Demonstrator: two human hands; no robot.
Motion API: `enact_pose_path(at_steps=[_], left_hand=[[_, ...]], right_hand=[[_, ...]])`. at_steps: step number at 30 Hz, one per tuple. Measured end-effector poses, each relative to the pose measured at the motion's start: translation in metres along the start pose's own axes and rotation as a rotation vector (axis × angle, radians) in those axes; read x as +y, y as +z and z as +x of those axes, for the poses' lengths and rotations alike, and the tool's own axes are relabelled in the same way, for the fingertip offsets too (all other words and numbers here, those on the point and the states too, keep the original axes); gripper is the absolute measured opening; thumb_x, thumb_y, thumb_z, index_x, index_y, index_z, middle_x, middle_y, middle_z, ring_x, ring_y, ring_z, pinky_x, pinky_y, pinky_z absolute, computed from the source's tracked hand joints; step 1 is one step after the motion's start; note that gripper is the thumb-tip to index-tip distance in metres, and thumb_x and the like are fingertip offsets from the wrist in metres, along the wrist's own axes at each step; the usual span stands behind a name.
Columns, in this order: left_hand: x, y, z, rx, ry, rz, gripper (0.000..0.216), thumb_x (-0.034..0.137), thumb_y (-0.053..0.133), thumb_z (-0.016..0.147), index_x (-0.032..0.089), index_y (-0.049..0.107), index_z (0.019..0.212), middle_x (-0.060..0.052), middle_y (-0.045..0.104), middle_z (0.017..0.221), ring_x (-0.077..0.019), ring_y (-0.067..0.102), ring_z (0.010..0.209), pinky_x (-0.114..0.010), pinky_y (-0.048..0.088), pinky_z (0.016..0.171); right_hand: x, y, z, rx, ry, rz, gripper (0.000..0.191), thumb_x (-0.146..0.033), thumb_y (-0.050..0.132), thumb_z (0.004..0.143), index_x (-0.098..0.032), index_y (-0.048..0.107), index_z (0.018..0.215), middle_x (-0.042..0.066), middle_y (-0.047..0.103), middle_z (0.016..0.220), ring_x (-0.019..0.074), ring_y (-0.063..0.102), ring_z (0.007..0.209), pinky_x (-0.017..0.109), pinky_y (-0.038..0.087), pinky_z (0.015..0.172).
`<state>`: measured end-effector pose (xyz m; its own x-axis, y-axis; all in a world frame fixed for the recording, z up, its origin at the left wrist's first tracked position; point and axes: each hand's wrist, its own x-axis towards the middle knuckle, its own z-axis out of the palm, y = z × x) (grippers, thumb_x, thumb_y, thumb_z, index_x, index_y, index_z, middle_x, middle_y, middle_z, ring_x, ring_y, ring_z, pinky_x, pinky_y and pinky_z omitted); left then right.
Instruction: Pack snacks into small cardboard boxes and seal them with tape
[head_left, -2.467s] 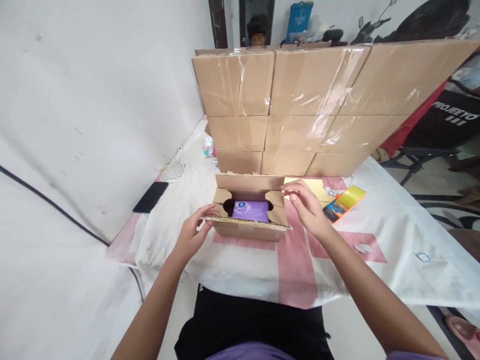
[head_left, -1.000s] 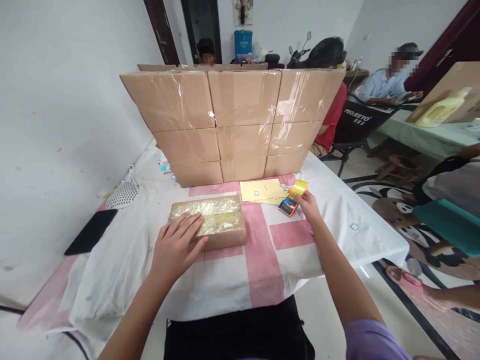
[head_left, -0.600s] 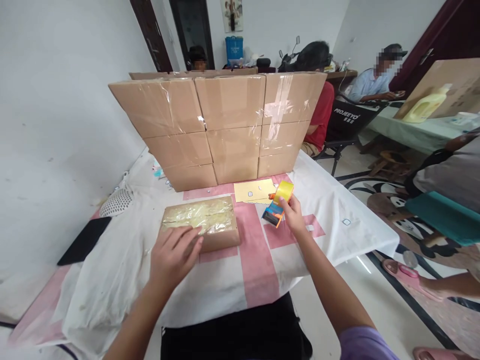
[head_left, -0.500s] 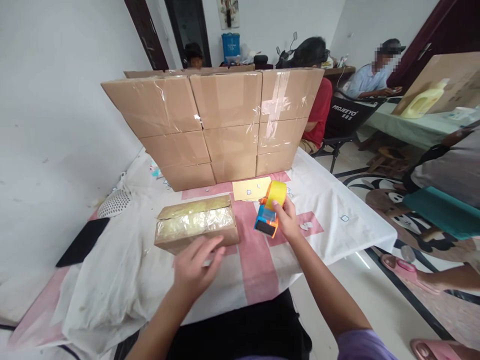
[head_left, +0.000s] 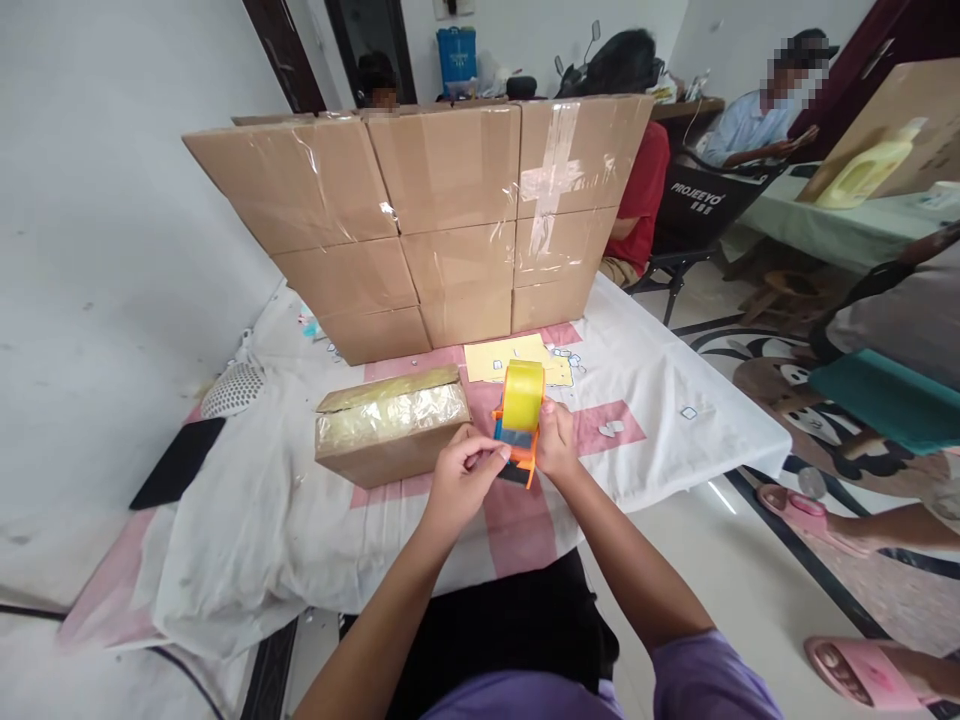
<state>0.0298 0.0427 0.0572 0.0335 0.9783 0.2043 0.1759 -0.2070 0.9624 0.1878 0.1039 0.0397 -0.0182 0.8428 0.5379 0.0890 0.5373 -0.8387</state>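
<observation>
While the right hand holds a tape dispenser, the left hand narrows at its lower end; whether it grips anything, I cannot tell. Just left of the left hand sits a taped carton; rightward of both, the surface stretches to its edge.

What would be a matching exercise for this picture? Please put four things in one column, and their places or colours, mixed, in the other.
1. Container
2. Small box
3. Tape dispenser
4. Slippers

A. Brown, on the table
B. Pink
C. Blue, in the background
D. In the right hand

Pairs: 1-C; 2-A; 3-D; 4-B
</observation>
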Motion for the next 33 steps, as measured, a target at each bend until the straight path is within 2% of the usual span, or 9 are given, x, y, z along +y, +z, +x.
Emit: enact_pose_path(at_steps=[5, 9, 12, 15, 18, 20, 26, 30, 33], left_hand=[[0.003, 0.005, -0.008, 0.019, -0.08, -0.039, 0.028, 0.036, 0.069, 0.088, 0.017, 0.067, 0.068, 0.002, 0.044, 0.071, -0.0118, 0.04, 0.066, -0.027, 0.031, 0.062], [0.01, 0.002, -0.015, 0.004, -0.127, -0.024, 0.031, 0.039, 0.066, 0.09, 0.018, 0.063, 0.067, 0.0, 0.051, 0.073, -0.0135, 0.048, 0.07, -0.027, 0.037, 0.066], [0.015, -0.002, -0.018, 0.007, -0.076, 0.026, 0.028, 0.04, 0.066, 0.09, 0.019, 0.065, 0.072, -0.004, 0.061, 0.084, -0.0163, 0.056, 0.079, -0.028, 0.043, 0.072], [0.018, -0.005, -0.02, -0.038, -0.096, 0.026, 0.024, 0.04, 0.065, 0.09, 0.019, 0.064, 0.078, -0.006, 0.07, 0.091, -0.0174, 0.063, 0.084, -0.028, 0.048, 0.076], [0.021, -0.004, -0.02, -0.103, -0.226, -0.069, 0.024, 0.04, 0.063, 0.092, 0.019, 0.06, 0.082, -0.003, 0.071, 0.079, -0.015, 0.065, 0.067, -0.027, 0.05, 0.067], [0.022, -0.003, -0.02, -0.102, -0.273, -0.121, 0.023, 0.04, 0.064, 0.091, 0.019, 0.059, 0.084, -0.002, 0.07, 0.075, -0.013, 0.063, 0.057, -0.026, 0.049, 0.06], [0.023, 0.001, -0.022, -0.062, -0.265, -0.151, 0.022, 0.039, 0.067, 0.089, 0.017, 0.062, 0.085, 0.0, 0.067, 0.072, -0.0109, 0.061, 0.05, -0.024, 0.048, 0.053], [0.021, -0.002, -0.026, -0.047, -0.272, -0.152, 0.024, 0.04, 0.068, 0.088, 0.017, 0.063, 0.085, -0.002, 0.07, 0.076, -0.0107, 0.061, 0.05, -0.024, 0.048, 0.052], [0.02, -0.003, -0.029, -0.034, -0.278, -0.147, 0.025, 0.042, 0.068, 0.088, 0.017, 0.064, 0.086, -0.002, 0.07, 0.075, -0.011, 0.061, 0.05, -0.023, 0.048, 0.052]], right_hand=[[0.012, 0.002, -0.008, 0.032, -0.001, -0.034, 0.064, -0.068, 0.03, 0.102, -0.023, 0.062, 0.069, 0.004, 0.057, 0.062, 0.0191, 0.055, 0.058, 0.033, 0.046, 0.055], [0.013, 0.005, -0.01, 0.031, -0.005, -0.036, 0.065, -0.071, 0.031, 0.1, -0.025, 0.066, 0.072, 0.007, 0.063, 0.069, 0.023, 0.061, 0.067, 0.036, 0.05, 0.06], [0.012, 0.007, -0.009, 0.021, -0.017, -0.038, 0.064, -0.072, 0.032, 0.099, -0.026, 0.066, 0.071, 0.007, 0.064, 0.071, 0.0237, 0.063, 0.069, 0.037, 0.051, 0.063], [0.01, 0.008, -0.006, 0.02, -0.049, -0.056, 0.064, -0.07, 0.031, 0.1, -0.026, 0.063, 0.068, 0.006, 0.062, 0.068, 0.0229, 0.06, 0.067, 0.037, 0.049, 0.063], [0.009, 0.005, -0.003, 0.032, -0.111, -0.073, 0.06, -0.063, 0.03, 0.104, -0.025, 0.058, 0.066, 0.006, 0.059, 0.068, 0.0215, 0.058, 0.065, 0.036, 0.047, 0.063], [0.008, 0.003, 0.0, 0.054, -0.123, -0.091, 0.058, -0.061, 0.03, 0.104, -0.025, 0.053, 0.064, 0.005, 0.057, 0.066, 0.0204, 0.055, 0.062, 0.036, 0.045, 0.061], [0.009, 0.003, 0.011, 0.174, -0.126, -0.104, 0.057, -0.063, 0.032, 0.104, -0.025, 0.038, 0.061, -0.001, 0.04, 0.054, 0.0155, 0.038, 0.05, 0.033, 0.035, 0.054], [0.009, 0.009, 0.02, 0.26, -0.048, -0.035, 0.058, -0.065, 0.033, 0.103, -0.025, 0.039, 0.062, -0.002, 0.04, 0.055, 0.0146, 0.038, 0.051, 0.032, 0.033, 0.052], [0.011, 0.012, 0.025, 0.278, -0.007, 0.016, 0.057, -0.064, 0.034, 0.103, -0.024, 0.041, 0.063, -0.002, 0.042, 0.057, 0.0145, 0.04, 0.052, 0.032, 0.033, 0.052]])
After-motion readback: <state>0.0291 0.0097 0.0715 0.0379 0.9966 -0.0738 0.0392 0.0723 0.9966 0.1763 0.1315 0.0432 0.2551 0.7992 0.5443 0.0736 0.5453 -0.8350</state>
